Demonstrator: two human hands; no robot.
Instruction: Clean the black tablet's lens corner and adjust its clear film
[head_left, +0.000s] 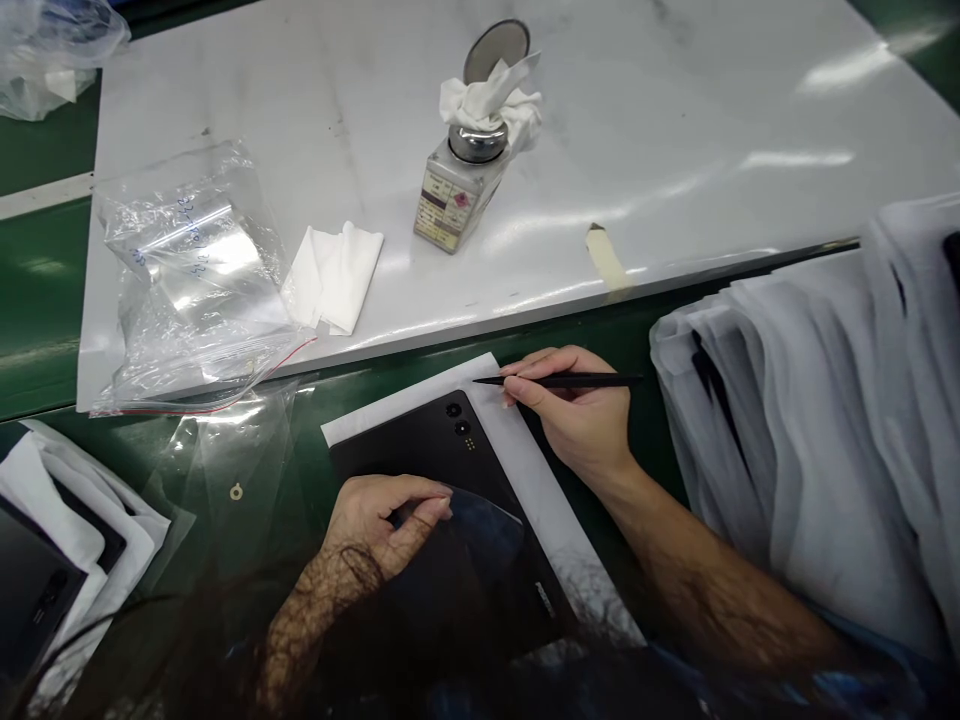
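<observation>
A black tablet (pixel 420 440) lies back side up on a white foam sleeve (pixel 517 455), its two camera rings near the upper right corner. Over the tablet's back, my left hand (pixel 375 520) pinches the edge of a small clear film (pixel 487 525) between thumb and fingers. My right hand (pixel 577 405) is closed around thin black tweezers (pixel 577 380), their tip pointing left above the sleeve's top corner, close to the cameras. Strands of dark hair blur the lower part of the view and hide the tablet's near end.
Beyond the tablet, a raised white board (pixel 645 130) carries a labelled solvent bottle (pixel 454 195) with wipes on top, a folded wipe (pixel 337 275) and a clear zip bag (pixel 195 270). Sleeved devices (pixel 810 420) stand at right; another tablet (pixel 37 590) lies left. A small ring (pixel 236 491) sits left.
</observation>
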